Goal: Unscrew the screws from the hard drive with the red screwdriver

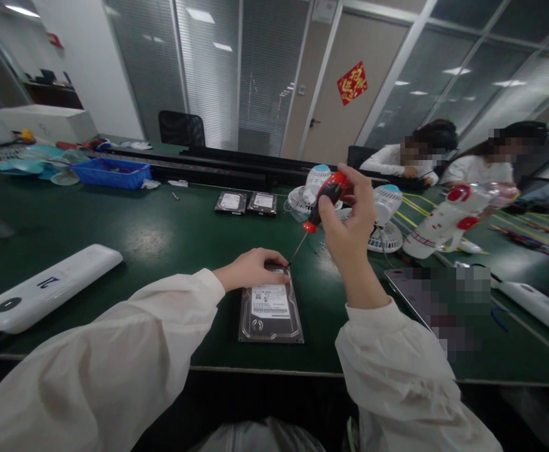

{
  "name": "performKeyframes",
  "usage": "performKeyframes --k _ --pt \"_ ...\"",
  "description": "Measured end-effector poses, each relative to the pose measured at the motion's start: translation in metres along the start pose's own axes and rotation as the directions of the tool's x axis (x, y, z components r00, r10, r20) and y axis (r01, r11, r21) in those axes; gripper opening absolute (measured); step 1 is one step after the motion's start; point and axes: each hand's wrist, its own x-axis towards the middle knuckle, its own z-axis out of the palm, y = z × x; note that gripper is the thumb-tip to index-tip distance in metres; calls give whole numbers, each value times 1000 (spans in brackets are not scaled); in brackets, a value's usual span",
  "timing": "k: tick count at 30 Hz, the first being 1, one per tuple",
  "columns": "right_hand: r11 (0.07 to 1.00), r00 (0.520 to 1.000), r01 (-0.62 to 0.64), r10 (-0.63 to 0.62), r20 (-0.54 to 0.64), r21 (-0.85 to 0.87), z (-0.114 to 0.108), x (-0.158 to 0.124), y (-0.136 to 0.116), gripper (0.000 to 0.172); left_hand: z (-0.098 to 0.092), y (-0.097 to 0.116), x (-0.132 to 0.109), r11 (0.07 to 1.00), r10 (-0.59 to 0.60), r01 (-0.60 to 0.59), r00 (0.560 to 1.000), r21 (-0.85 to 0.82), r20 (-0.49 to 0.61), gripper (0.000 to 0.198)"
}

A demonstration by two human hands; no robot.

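A hard drive with a white label lies flat on the green table in front of me. My left hand is over its far end, fingers bent across the label and the far edge, gripping it. In my right hand is a red and black screwdriver, held by the handle between thumb and fingers. Its thin shaft slants down to the left, and the tip meets the drive's far right corner beside my left fingertips. Whether the tip sits in a screw is too small to tell. Small loose screws lie beyond the drive.
Two more hard drives lie farther back. Small white fans and a white-red bottle-like object stand right. A long white device is at left, a blue basket behind it. Two people sit at the far right.
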Motion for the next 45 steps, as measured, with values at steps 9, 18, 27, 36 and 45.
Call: performKeyframes --k 9,18,27,36,45 --pt "998 1000 9 -9 6 -56 -2 0 -3 51 -1 1 0 1000 8 -8 1000 6 1 52" --pt "1000 1000 -11 11 -14 29 3 -3 3 50 -1 3 -1 1000 -5 5 1000 12 3 51" --pt "999 999 29 -28 -33 27 5 -2 -2 49 -1 4 0 1000 8 -8 1000 25 -5 50" --pt "1000 999 5 -6 -32 -24 0 -2 2 47 -1 2 -1 1000 4 -4 1000 13 7 50" --pt "999 1000 20 -21 19 39 3 -2 2 50 -1 1 0 1000 3 -3 1000 12 8 51"
